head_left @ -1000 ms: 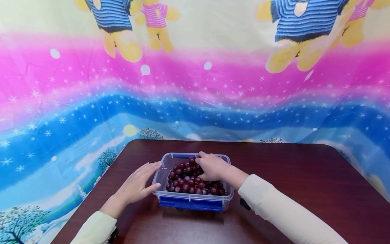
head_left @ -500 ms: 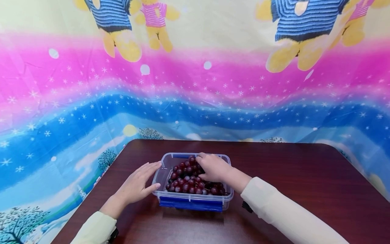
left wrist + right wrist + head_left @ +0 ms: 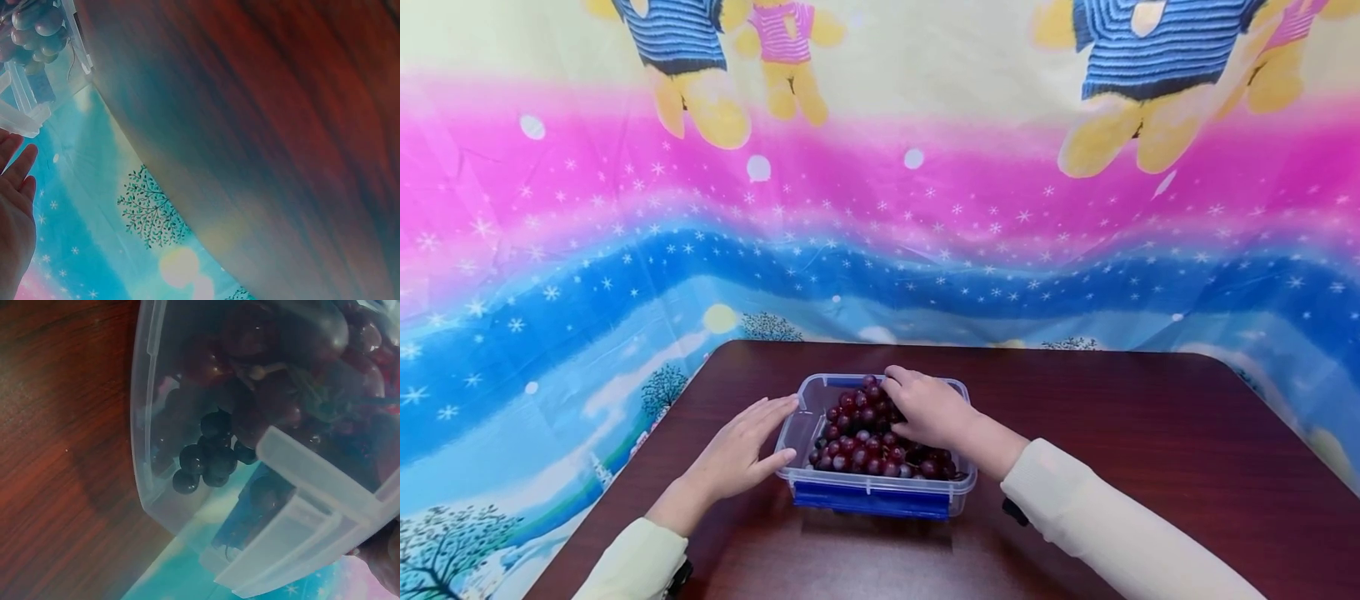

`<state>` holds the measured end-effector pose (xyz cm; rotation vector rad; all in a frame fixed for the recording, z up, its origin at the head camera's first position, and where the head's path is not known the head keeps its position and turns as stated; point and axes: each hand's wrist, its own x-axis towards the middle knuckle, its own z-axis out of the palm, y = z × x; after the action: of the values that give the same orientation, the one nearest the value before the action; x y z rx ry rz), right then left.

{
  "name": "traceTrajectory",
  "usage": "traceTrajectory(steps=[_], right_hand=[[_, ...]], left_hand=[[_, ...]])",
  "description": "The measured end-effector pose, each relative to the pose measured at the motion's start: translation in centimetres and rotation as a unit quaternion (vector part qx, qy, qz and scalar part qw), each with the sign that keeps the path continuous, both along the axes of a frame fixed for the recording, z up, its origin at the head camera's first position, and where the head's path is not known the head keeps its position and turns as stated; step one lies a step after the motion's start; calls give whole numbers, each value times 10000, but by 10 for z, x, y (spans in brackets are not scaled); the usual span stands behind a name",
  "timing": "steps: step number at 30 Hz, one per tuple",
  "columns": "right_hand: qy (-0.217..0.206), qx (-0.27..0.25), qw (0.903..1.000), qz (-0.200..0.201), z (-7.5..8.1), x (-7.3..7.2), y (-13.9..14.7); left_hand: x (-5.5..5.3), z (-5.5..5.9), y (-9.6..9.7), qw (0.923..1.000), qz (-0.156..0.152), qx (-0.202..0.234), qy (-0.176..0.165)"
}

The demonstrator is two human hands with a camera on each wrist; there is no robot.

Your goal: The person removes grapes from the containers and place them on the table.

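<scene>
A clear plastic food container (image 3: 880, 482) with a blue latch (image 3: 871, 502) on its front holds dark red grapes (image 3: 857, 454). Over its right side reaches my right hand (image 3: 932, 410), fingers curled down round a bunch of grapes (image 3: 859, 410) at the back; the fingertips are hidden among the fruit. My left hand (image 3: 736, 448) has its fingers extended along the container's left rim, the fingertips at the edge. In the left wrist view, that hand (image 3: 15, 212) lies just beside the container's corner (image 3: 22, 122). Grapes (image 3: 209, 456) show through the clear wall (image 3: 281, 550) in the right wrist view.
The container stands on a dark reddish-brown table (image 3: 1120, 433), near its middle. Behind and to the left hangs a printed cloth (image 3: 880, 208) with bears and snowflakes. Pale sleeves (image 3: 1097, 517) cover both forearms.
My right hand has risen slightly and drawn a little to the right, and the rear bunch of grapes has shifted slightly upward with it. My left hand stays in place.
</scene>
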<state>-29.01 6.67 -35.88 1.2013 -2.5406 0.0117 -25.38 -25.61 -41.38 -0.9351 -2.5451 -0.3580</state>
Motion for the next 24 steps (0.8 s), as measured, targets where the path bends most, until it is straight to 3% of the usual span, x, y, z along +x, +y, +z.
traceTrajectory(steps=[4,11,16,24], right_hand=[[164,-27,9999,24,3,3,1],[1002,51,9944,339,2,5,2],[1374,26,9889,569,2,8,2],[2258,93,9701,887,4,9,6]], left_hand=[[0,1,1,10000,30,4,-21],[1,2,1,10000,39,-42,-8],[2,2,0,10000,60,-9,-54],[2,2,0,10000,17,-10,0]])
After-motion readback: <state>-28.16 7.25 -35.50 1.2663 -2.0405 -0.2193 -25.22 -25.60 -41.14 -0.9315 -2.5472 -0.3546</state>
